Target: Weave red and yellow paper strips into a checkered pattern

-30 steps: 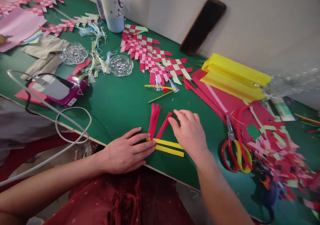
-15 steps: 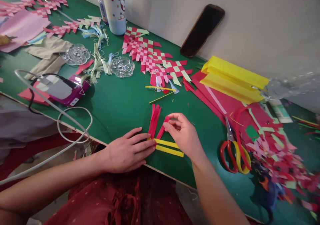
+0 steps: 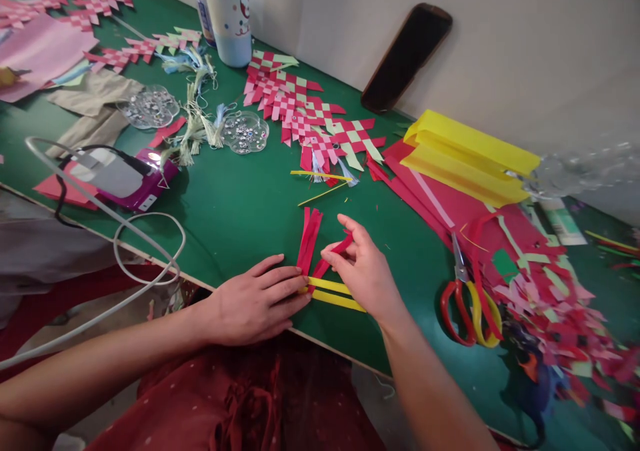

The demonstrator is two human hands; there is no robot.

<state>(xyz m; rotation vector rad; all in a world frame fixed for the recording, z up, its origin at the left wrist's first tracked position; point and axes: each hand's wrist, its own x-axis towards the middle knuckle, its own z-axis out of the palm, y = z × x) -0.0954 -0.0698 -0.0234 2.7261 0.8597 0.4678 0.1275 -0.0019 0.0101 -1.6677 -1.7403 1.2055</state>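
My left hand (image 3: 255, 301) lies flat on the green table (image 3: 240, 204) near its front edge, fingers stretched out and pressing the left ends of two yellow paper strips (image 3: 335, 292). Several red paper strips (image 3: 310, 237) fan upward from under those fingertips. My right hand (image 3: 363, 271) hovers just right of them, thumb and fingers pinched on one red strip (image 3: 336, 249) that is lifted off the table and slants up to the right.
Red-and-yellow scissors (image 3: 467, 297) lie right of my right hand beside a heap of paper scraps (image 3: 555, 304). Folded yellow paper (image 3: 470, 157), woven red-and-pink pieces (image 3: 310, 117), a phone (image 3: 406, 57) against the wall, a bottle (image 3: 230, 14), a purple device (image 3: 125, 177) and white cable (image 3: 125, 237) surround the spot.
My right hand went from lying spread over the red strip to pinching it and lifting it off the table. My left hand stayed pressed on the strips.
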